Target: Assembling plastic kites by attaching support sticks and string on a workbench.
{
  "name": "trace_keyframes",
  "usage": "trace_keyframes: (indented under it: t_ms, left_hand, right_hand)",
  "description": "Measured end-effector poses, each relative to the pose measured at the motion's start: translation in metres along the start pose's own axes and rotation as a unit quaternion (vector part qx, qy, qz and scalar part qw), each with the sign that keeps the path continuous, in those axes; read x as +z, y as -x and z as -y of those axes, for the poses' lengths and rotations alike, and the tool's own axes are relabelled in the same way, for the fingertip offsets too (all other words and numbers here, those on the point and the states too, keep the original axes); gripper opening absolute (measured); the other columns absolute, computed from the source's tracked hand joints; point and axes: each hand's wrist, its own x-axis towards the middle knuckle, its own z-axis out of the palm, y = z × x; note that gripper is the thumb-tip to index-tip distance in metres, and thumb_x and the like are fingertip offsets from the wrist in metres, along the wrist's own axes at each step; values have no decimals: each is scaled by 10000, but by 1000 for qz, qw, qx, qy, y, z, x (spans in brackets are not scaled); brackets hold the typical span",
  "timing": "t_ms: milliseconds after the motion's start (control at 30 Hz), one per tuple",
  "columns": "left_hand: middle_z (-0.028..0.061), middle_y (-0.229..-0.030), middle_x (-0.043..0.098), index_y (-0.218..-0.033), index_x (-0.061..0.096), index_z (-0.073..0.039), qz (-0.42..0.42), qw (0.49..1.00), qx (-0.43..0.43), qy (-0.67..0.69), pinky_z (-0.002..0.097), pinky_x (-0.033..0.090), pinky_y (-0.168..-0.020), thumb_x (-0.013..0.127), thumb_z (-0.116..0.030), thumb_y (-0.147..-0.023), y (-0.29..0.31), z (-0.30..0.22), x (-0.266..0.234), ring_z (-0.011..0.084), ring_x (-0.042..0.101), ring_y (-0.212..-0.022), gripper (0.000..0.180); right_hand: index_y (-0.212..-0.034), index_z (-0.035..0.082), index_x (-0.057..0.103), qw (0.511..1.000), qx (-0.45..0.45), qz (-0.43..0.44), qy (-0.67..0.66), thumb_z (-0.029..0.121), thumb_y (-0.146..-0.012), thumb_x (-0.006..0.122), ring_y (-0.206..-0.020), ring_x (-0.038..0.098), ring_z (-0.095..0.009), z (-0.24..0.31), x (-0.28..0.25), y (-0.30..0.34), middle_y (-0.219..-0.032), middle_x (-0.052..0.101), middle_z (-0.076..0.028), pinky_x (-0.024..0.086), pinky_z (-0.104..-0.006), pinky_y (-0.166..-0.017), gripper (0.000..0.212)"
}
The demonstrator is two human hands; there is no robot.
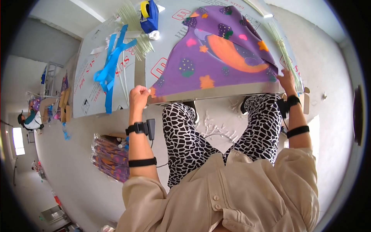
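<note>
Beside left knee: box (pixel 112 136) holding purple sheets (pixel 110 158).

Bright, even daylight throughout; strong white glow from a window (pixel 18 140) at far left, blown out. Soft, faint shadows under the tabletop (pixel 116 92) edge. Mild glare on pale floor (pixel 77 181). Heavy fisheye bending toward the rim, black vignette around. Centre sharp; edges smeared, far-left figures blurred.

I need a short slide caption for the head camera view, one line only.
Seated person's left hand and right hand pinch the near corners of a purple printed fabric sheet on a grey cardboard-covered table.
</note>
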Motion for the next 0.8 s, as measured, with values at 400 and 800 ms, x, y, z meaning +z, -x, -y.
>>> trace_keyframes:
  t_ms: [400, 800]
  left_hand:
    - [57, -661, 605, -840, 612, 18, -47, 991, -27, 121, 269, 461, -598, 685, -131, -757, 105, 37, 3, 125, 578, -632, 185]
    - [270, -1147, 557, -1219, 428, 102, -160, 972, 159, -58, 383, 430, -919, 770, -351, -661, -173, -95, -21, 361, 541, -1088, 796]
  right_hand:
    - [-866, -22, 638, 997, -36, -10, -70, 215, -705, 690, -731, 634, -260, -7, -13, 21, -781, 644, -159, 491, -350, -671, 291]
    - [-932, -35, 621, 682, -26, 442, -582, 37, -826, 628, -727, 587, -87, 175, -36, 86, -815, 642, -46, 476, -223, -649, 129]
